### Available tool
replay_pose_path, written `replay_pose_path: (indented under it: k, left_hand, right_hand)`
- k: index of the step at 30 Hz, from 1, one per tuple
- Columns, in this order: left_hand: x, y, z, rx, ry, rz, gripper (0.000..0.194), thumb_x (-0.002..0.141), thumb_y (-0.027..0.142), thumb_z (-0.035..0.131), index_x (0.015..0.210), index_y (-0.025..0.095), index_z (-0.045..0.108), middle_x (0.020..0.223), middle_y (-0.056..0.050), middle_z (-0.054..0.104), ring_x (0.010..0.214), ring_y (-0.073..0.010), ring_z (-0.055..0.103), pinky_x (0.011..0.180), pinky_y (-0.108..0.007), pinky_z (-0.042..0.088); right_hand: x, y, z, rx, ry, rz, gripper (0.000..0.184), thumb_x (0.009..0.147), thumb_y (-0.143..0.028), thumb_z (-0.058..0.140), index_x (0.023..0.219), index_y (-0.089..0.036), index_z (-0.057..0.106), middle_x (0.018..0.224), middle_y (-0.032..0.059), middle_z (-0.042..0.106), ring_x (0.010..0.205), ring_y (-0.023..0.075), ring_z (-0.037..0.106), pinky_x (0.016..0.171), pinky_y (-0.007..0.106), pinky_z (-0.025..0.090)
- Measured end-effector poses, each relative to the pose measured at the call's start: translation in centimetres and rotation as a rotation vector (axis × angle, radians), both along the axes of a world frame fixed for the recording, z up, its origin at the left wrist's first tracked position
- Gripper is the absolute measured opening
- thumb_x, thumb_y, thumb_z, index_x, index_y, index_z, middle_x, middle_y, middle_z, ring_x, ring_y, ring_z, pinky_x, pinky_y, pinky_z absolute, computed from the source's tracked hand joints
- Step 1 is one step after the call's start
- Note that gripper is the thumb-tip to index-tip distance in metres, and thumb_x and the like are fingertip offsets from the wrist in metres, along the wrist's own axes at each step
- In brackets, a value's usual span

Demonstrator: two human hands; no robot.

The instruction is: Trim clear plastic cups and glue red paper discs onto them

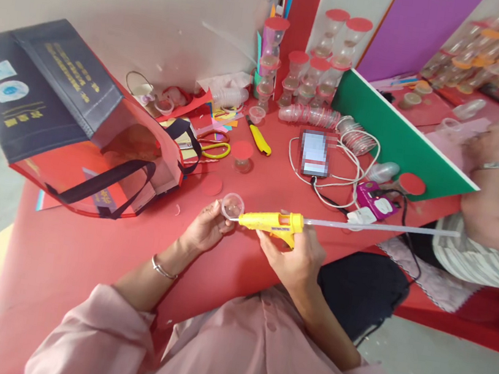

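My left hand [208, 228] is closed on a small clear plastic cup [232, 206], its round opening tilted toward me. Wrapped round the grip of a yellow hot glue gun [268, 220] is my right hand [298, 257]. The gun's nozzle touches or nearly touches the cup's rim; I cannot tell which. A long clear glue stick [383, 227] runs out of the gun's back to the right. Just beyond the cup lie a red paper disc [211, 185] and a cup topped with a red disc [241, 156].
A red and dark blue bag [68, 118] stands open at left. Scissors [215, 148], a yellow utility knife [259, 136], a phone [314, 153] with white cables and a purple power strip [375, 201] lie beyond. Stacked cups [315, 78] line the back; a green board [396, 136] separates a co-worker's arm [487, 177].
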State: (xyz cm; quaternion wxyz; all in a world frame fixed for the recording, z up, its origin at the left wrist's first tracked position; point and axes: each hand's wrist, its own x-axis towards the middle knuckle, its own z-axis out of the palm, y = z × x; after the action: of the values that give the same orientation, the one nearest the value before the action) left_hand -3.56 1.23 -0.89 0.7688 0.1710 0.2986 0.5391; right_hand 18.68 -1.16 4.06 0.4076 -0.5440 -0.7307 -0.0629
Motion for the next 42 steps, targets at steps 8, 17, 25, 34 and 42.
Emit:
replay_pose_path:
  k: [8,17,25,34,42]
  left_hand:
    - [0.2,-0.1,0.7,0.001,0.004,-0.001,0.048,0.076,0.05,0.088,0.099,0.013,0.069,0.096,-0.008,0.068,0.062,-0.0069,0.051,0.051,-0.018,0.034]
    - [0.3,-0.1,0.7,0.012,0.01,0.006,0.048,0.076,0.05,0.088,0.099,0.013,0.069,0.095,-0.008,0.068,0.062,-0.0067,0.05,0.05,-0.018,0.031]
    - [0.3,-0.1,0.6,0.035,0.011,-0.016,0.046,0.078,0.051,0.086,0.098,0.014,0.068,0.094,-0.007,0.067,0.061,-0.006,0.049,0.05,-0.017,0.034]
    - [0.4,-0.2,0.7,0.049,0.027,-0.015,0.046,0.079,0.053,0.085,0.096,0.013,0.07,0.093,-0.007,0.066,0.061,-0.0059,0.048,0.049,-0.017,0.033]
    - [0.3,-0.2,0.4,0.052,0.045,-0.017,0.046,0.078,0.052,0.086,0.095,0.012,0.07,0.095,-0.008,0.067,0.06,-0.0061,0.047,0.049,-0.019,0.031]
  right_hand:
    - [0.0,0.1,-0.5,0.036,-0.04,-0.035,0.054,0.083,-0.049,0.081,0.122,-0.014,0.067,0.1,0.013,0.079,0.082,0.0261,0.078,0.067,0.032,0.061]
    - [0.0,0.1,-0.6,0.03,-0.041,-0.033,0.053,0.084,-0.048,0.08,0.121,-0.013,0.067,0.1,0.0141,0.079,0.082,0.027,0.077,0.067,0.033,0.061]
    - [0.1,0.1,-0.9,0.056,-0.077,-0.046,0.047,0.085,-0.04,0.077,0.119,-0.011,0.067,0.094,0.0141,0.077,0.074,0.0265,0.075,0.061,0.033,0.059]
    - [0.1,0.0,-1.1,0.04,-0.089,-0.071,0.043,0.087,-0.039,0.07,0.122,-0.013,0.065,0.092,0.012,0.075,0.074,0.0249,0.073,0.061,0.032,0.058]
    - [0.0,0.0,-1.1,0.045,-0.103,-0.079,0.041,0.087,-0.036,0.068,0.121,-0.013,0.065,0.089,0.0111,0.074,0.072,0.0244,0.072,0.059,0.032,0.057]
